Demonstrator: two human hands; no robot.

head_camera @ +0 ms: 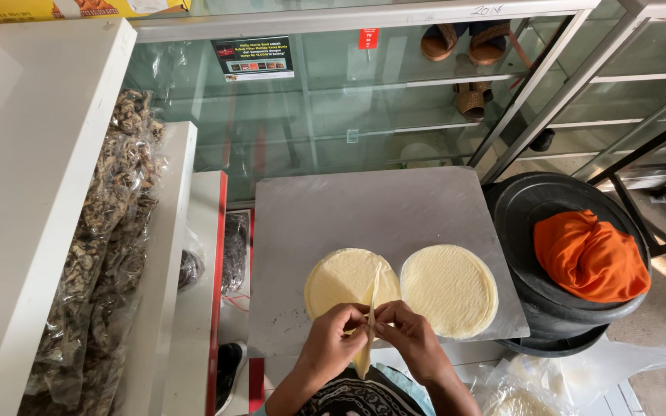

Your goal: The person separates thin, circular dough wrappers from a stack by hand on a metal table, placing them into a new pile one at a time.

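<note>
A grey metal board (325, 208) carries two pale round stacks of thin wrappers, the left stack (341, 281) beside the right stack (449, 290). Both the left hand (331, 339) and right hand (408, 335) pinch one wrapper sheet (369, 320), lifted on edge above the left stack's near rim, apparently to peel it free.

Two stacks of wrappers lie side by side on the board (333, 208), near its front edge: the left stack (341, 279) and the right stack (450, 289), almost touching; both hands, left hand (331, 345) and right hand (410, 339), meet at the front of the left stack, fingers (364, 317) pinching one wrapper (370, 308) upright between them; right of the board sits a tub (553, 300) with a cloth (589, 256) on it; shelves (48, 192) holding bags (109, 231) stand left; a glass case (333, 100) stands behind.
</note>
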